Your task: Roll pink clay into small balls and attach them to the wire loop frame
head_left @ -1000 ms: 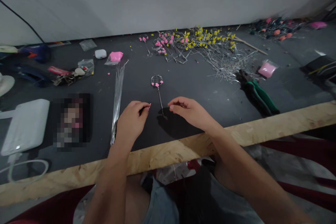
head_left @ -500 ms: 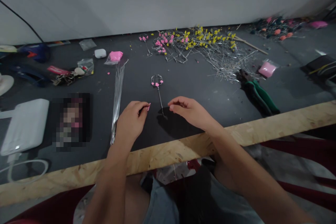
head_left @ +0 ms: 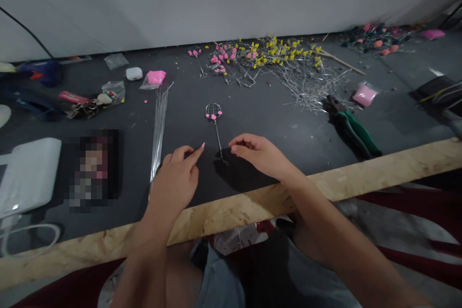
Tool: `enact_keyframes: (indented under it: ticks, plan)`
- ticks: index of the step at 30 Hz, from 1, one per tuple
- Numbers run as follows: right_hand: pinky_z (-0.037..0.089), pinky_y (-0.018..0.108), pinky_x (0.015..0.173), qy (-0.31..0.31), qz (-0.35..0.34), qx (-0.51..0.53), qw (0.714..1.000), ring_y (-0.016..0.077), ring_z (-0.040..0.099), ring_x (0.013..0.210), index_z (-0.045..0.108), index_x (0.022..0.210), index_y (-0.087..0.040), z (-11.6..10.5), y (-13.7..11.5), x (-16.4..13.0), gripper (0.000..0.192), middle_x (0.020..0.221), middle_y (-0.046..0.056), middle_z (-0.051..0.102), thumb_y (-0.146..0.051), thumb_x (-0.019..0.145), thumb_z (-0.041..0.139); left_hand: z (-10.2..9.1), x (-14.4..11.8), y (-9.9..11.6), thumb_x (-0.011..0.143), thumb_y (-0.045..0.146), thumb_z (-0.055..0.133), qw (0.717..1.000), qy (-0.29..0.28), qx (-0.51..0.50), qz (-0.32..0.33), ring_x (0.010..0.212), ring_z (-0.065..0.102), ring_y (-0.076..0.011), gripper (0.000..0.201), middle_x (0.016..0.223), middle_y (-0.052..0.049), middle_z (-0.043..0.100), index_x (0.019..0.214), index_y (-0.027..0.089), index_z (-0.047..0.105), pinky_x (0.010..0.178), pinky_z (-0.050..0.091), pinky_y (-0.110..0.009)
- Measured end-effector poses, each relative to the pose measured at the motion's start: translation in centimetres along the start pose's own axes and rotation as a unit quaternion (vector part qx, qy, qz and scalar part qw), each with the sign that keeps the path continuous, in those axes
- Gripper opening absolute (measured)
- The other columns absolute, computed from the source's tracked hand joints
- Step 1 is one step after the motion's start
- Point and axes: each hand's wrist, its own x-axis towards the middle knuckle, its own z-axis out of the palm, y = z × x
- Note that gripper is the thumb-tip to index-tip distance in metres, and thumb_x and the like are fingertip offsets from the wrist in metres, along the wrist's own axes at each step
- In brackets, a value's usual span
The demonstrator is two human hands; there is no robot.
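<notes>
Since half a sec ago: left hand (head_left: 175,180) unfurled, index finger now stretched out w/ a tiny pink bit (head_left: 202,145) on the tip, grip loose, clutching nothing. Right hand (head_left: 258,154) same spot, fingertips pinched together; can't tell if anything's in there. Wire stem (head_left: 216,130) lying flat on the counter (head_left: 274,120) between both hands, long axis running away from the body, looped head w/ pink beads at the far end, bare tail just beside the right fingertips. Wire bundle (head_left: 158,122) left of it, green pliers (head_left: 352,125) off right.
</notes>
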Motion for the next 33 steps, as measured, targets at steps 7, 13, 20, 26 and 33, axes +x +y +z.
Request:
enact_keyframes:
  ticks: [7, 13, 20, 26, 33]
  plan:
    - [0.04, 0.025, 0.064, 0.0, -0.004, -0.022, 1.0, 0.012, 0.052, 0.07, 0.061, 0.094, -0.021, 0.0, 0.0, 0.0, 0.022, 0.082, 0.001, 0.061, -0.036, 0.084, 0.05, -0.2, -0.3, 1.0, 0.082, 0.018, 0.038, 0.999, -0.005, 0.012, -0.035, 0.102, 0.05, -0.0255, 0.047, 0.121, -0.006, 0.052, 0.126, 0.028, 0.053, 0.088, 0.043, -0.041]
    - [0.04, 0.025, 0.065, 0.002, 0.003, -0.025, 1.0, 0.0124, 0.053, 0.071, 0.061, 0.095, -0.021, 0.1, -0.1, 0.0, 0.023, 0.083, 0.002, 0.062, -0.037, 0.084, 0.05, 0.4, 1.2, 0.5, 0.085, 0.028, 0.04, 0.993, 0.029, -0.083, -0.081, 0.096, 0.055, -0.0225, 0.03, 0.11, -0.006, 0.056, 0.106, 0.025, 0.062, 0.081, 0.045, -0.035]
    - [0.04, 0.025, 0.064, 0.004, -0.003, -0.032, 0.999, 0.012, 0.053, 0.071, 0.062, 0.094, -0.021, 0.1, -0.1, 0.0, 0.022, 0.083, 0.001, 0.062, -0.037, 0.084, 0.05, 0.0, 2.4, -0.1, 0.081, 0.031, 0.049, 0.985, 0.021, -0.137, -0.101, 0.08, 0.057, -0.0183, 0.019, 0.096, -0.004, 0.06, 0.089, 0.023, 0.064, 0.069, 0.043, -0.031]
    - [0.039, 0.024, 0.063, 0.004, -0.004, -0.038, 0.999, 0.0116, 0.051, 0.068, 0.062, 0.094, -0.021, 0.1, -0.2, -0.1, 0.022, 0.08, 0.001, 0.061, -0.037, 0.084, 0.05, 0.0, 1.9, -0.4, 0.084, 0.024, 0.042, 0.986, 0.021, -0.151, -0.064, 0.086, 0.057, -0.0173, 0.029, 0.103, -0.002, 0.059, 0.103, 0.027, 0.064, 0.075, 0.044, -0.031]
    - [0.039, 0.024, 0.063, 0.001, -0.01, -0.026, 1.0, 0.0115, 0.051, 0.069, 0.062, 0.094, -0.021, 0.1, 0.0, -0.1, 0.022, 0.08, 0.0, 0.06, -0.037, 0.084, 0.05, 0.3, 1.5, 0.1, 0.085, 0.02, 0.037, 0.994, 0.009, -0.089, -0.066, 0.099, 0.054, -0.0212, 0.039, 0.11, -0.006, 0.054, 0.112, 0.027, 0.063, 0.084, 0.043, -0.034]
